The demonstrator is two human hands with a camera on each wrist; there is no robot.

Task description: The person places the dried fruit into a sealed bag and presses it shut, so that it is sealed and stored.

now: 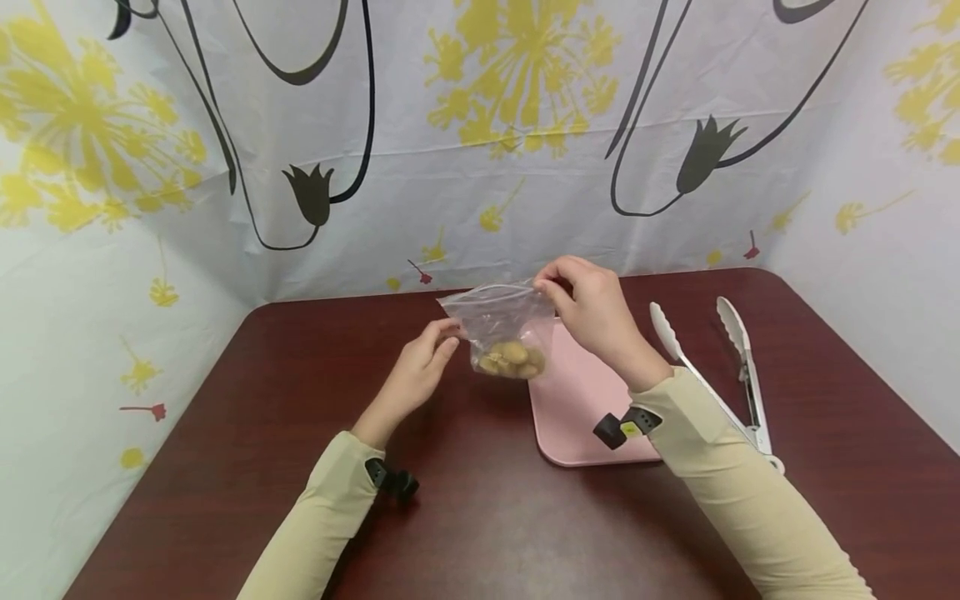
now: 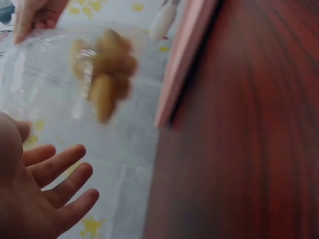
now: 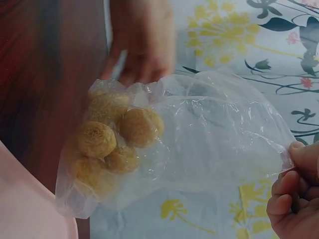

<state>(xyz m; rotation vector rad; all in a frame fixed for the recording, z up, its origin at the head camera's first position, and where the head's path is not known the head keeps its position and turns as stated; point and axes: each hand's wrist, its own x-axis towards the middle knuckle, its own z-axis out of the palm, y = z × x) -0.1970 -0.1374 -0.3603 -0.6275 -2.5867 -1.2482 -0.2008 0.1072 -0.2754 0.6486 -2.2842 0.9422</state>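
Observation:
A clear zip bag (image 1: 501, 310) hangs above the table, with several round golden-brown food pieces (image 3: 97, 139) gathered at its bottom; their exact kind is unclear. My right hand (image 1: 588, 304) pinches the bag's upper right corner between thumb and fingers, as the right wrist view (image 3: 299, 191) also shows. Beside the bag's left edge is my left hand (image 1: 420, 362), its fingers (image 2: 62, 186) spread and fairly straight in the left wrist view. Whether those fingers touch the plastic cannot be told. The zip edge runs along the top; how far it is unsealed is not visible.
A pink tray (image 1: 570, 417) lies on the dark red-brown table (image 1: 465, 517), partly under the right arm. Metal tongs with pale tips (image 1: 753, 392) lie spread to its right. A flower-patterned sheet (image 1: 420, 183) hangs behind the table.

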